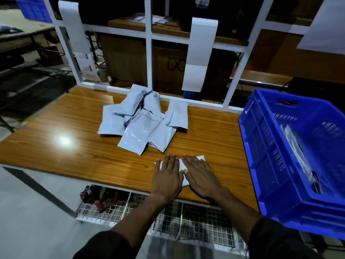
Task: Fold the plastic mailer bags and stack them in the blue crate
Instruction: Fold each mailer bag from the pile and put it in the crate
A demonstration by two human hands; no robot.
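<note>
One pale grey mailer bag (200,158) lies flat near the front edge of the wooden table (74,131), mostly covered by my hands. My left hand (167,176) and my right hand (200,174) press down on it side by side, fingers straight and spread. Behind them a loose pile of mailer bags (139,122) sits mid-table, several bags overlapping. The blue crate (280,157) stands at the right end of the table and holds a few folded bags (296,152) standing against its inner side.
A white metal frame (148,53) rises along the table's far edge with white sheets (197,57) hanging over it. Cardboard boxes sit behind it. A wire shelf (186,221) with a red-black packet (97,197) lies below the table front.
</note>
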